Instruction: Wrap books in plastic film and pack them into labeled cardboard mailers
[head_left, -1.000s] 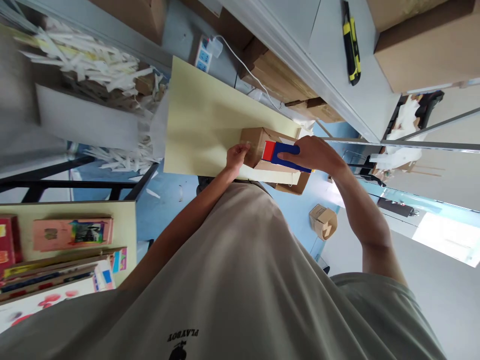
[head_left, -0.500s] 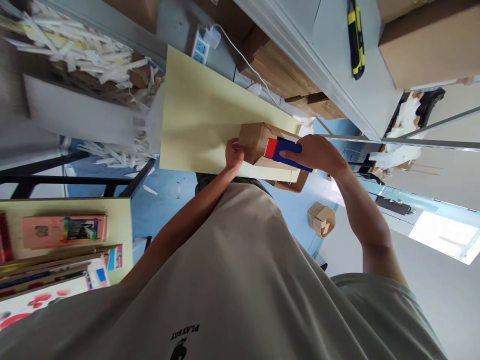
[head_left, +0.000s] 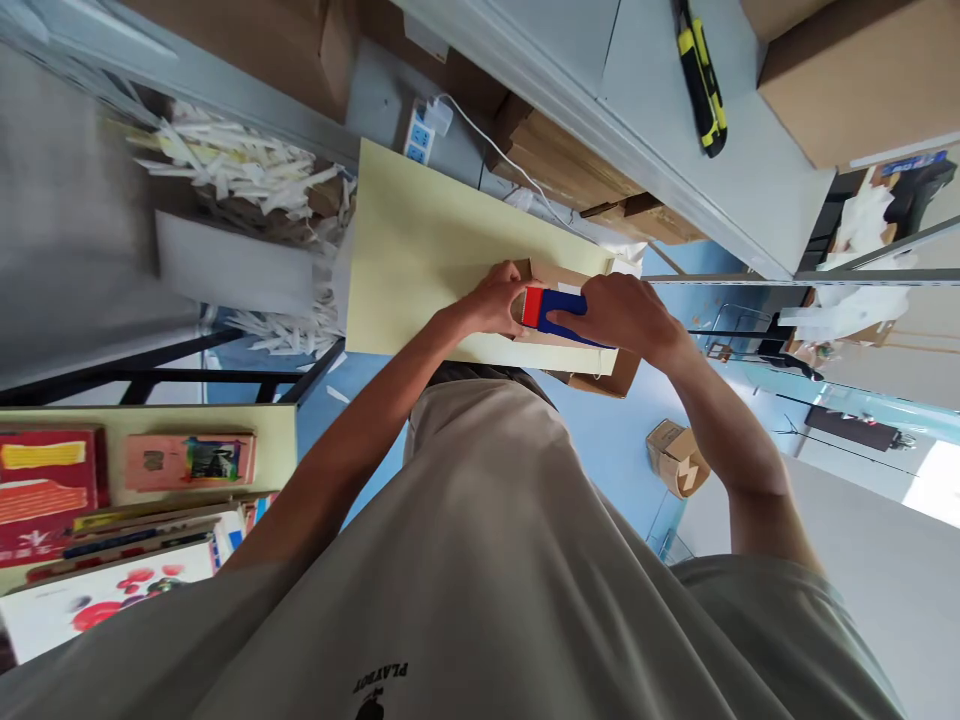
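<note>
A small brown carton (head_left: 553,273) lies on the pale yellow tabletop (head_left: 405,245), close in front of my body. My left hand (head_left: 495,302) grips its left end, with fingers on the far side and thumb toward me. In my right hand (head_left: 626,315) is a blue tool with a red end, which looks like a tape dispenser (head_left: 564,303). The fingers wrap round its blue body, and its red end lies over the carton near my left hand. The dispenser and my hands hide much of the carton's top.
A grey shelf with a yellow and black utility knife (head_left: 703,85) and a large carton (head_left: 870,85) is at upper right. A power strip (head_left: 420,135) with a white cable lies behind the table. Books (head_left: 191,460) are at lower left; an open carton (head_left: 676,457) stands on the floor.
My left hand has moved from the carton's near left corner up onto its left end. The red end of the dispenser now sits beside it. The view has shifted slightly.
</note>
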